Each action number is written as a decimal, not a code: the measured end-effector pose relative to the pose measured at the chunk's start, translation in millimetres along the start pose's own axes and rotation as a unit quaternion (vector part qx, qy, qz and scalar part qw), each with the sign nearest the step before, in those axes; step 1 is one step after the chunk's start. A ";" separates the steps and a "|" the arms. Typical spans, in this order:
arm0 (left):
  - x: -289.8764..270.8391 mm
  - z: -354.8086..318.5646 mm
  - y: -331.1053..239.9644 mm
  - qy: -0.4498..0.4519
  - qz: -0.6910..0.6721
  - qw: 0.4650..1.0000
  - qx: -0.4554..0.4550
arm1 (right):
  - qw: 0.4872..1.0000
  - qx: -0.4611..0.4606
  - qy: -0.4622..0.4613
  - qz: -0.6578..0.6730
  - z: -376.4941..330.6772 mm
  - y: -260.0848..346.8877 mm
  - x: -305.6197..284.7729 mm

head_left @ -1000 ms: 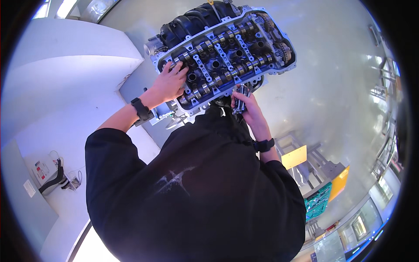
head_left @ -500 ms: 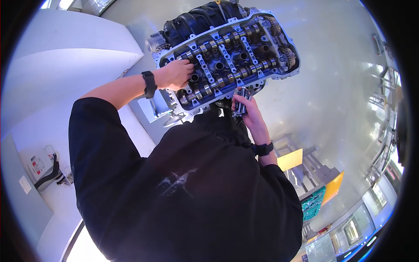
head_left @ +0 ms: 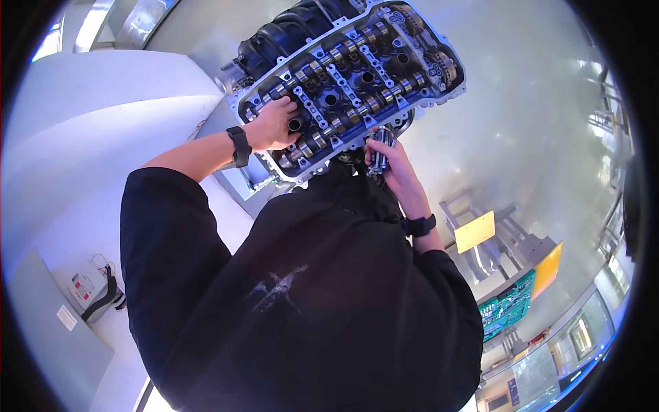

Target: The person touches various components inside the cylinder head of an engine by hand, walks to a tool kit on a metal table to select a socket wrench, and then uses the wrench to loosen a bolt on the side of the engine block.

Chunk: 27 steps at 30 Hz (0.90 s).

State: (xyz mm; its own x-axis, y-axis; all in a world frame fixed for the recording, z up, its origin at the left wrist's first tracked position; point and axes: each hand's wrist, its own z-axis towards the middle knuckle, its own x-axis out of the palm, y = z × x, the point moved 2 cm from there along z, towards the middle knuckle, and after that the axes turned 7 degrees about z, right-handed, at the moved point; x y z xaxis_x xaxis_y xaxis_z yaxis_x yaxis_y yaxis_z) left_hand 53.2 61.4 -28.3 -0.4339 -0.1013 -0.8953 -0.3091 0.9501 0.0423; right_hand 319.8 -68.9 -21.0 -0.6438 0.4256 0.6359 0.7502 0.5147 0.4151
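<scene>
In front of me is an engine [head_left: 368, 104] with its top uncovered, showing two camshafts [head_left: 374, 104] and dark round plug wells. My left hand [head_left: 274, 125] reaches into its left end, between the camshafts. Its fingers are curled together and point down; whatever they pinch is hidden beneath them. Just off the near edge of the engine, my right hand [head_left: 395, 163] is wrapped round a bundle of grey metal pieces [head_left: 379, 152], which look like camshaft bearing caps.
A black intake manifold [head_left: 292, 34] runs along the engine's far side. Timing sprockets [head_left: 443, 66] sit at its right end. To the lower right, a stand with yellow panels [head_left: 475, 231] holds a green tool tray [head_left: 508, 305]. A white curved panel [head_left: 137, 82] rises at the left.
The view has shifted, so the engine appears higher and more tilted. My left hand stays at the engine's left end with its fingers a little more bent. The right hand keeps its bundle.
</scene>
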 end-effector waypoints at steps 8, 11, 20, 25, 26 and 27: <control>2.4 0.6 -2.9 -0.010 0.010 1.000 -0.020 | 1.000 -0.008 -0.010 0.007 -3.8 1.7 -3.2; -7.7 -3.1 1.1 0.027 0.008 0.999 0.017 | 1.000 -0.006 -0.010 0.002 -6.1 2.4 -2.4; -15.6 -8.0 -0.5 0.031 0.046 0.998 0.012 | 1.000 -0.001 -0.011 -0.001 -7.5 0.7 -5.0; -19.7 -7.1 -3.8 0.038 0.048 0.998 -0.020 | 1.000 0.003 -0.009 -0.008 -7.0 -0.5 -1.7; -22.9 -6.4 -4.3 0.056 0.059 0.997 -0.016 | 1.000 0.004 -0.009 -0.008 -7.0 -1.3 -2.3; -23.8 -6.4 -4.8 0.074 0.069 0.995 -0.011 | 1.000 0.003 -0.005 -0.006 -7.0 -1.7 -3.3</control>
State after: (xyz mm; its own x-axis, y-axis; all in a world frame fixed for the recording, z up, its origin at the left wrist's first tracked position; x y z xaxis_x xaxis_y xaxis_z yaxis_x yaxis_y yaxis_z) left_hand 59.5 57.3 -4.3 -0.5922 -0.0143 -0.8057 -0.2560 0.9514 0.1713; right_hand 321.6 -76.3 -19.3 -0.6550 0.4267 0.6236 0.7408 0.5249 0.4190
